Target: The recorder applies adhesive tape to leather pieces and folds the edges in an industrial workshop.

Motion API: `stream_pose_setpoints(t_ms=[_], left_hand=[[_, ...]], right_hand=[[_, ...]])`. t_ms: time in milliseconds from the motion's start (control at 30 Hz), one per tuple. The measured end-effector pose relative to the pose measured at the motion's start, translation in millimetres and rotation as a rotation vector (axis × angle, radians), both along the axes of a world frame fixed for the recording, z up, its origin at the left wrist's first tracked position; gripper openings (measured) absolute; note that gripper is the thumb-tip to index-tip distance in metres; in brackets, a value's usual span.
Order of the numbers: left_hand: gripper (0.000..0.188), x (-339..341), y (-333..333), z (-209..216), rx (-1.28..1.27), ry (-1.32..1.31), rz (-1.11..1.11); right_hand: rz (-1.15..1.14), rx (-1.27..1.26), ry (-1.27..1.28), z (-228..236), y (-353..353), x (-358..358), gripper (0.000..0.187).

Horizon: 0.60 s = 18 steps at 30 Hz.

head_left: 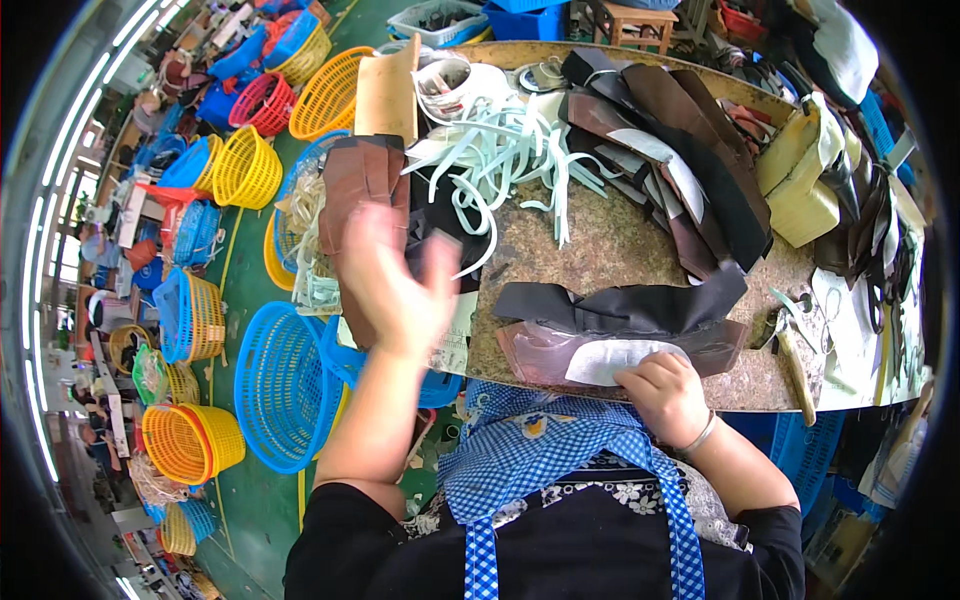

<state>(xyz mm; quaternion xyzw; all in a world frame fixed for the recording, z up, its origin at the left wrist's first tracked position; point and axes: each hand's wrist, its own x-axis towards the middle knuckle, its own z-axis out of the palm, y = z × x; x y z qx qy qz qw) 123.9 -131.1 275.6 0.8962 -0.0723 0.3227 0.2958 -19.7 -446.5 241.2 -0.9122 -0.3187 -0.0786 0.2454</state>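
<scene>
A curved piece of brown and black leather (540, 350) lies along the table's near edge, its black strip folded up on the far side. A white oval backing patch (612, 358) sits on its near edge. My right hand (662, 398) grips that edge beside the patch, fingers curled and closed. My left hand (390, 290), blurred by motion, hovers over a stack of brown leather pieces (365, 175) at the table's left side. Its thumb stands apart from the fingers, and nothing shows in it.
Pale green strips (515, 150) lie tangled at the table's far middle, near a white roll (455, 85). Overlapping leather pieces (690, 170) fan out at far right. A wooden-handled tool (795, 370) and scissors (800, 318) lie at right. A blue basket (285, 385) stands on the left.
</scene>
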Motion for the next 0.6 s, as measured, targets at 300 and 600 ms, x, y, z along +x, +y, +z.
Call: stream_pose_setpoints(t_ms=[300, 600], left_hand=[[0.032, 50, 125, 3, -0.744, 0.263, 0.055], [0.041, -73, -20, 68, -1.174, 0.537, -0.656]], right_hand=[[-0.213, 0.277, -0.065, 48, 19, 26, 0.052], [0.233, 0.408, -0.378, 134, 140, 83, 0.074]])
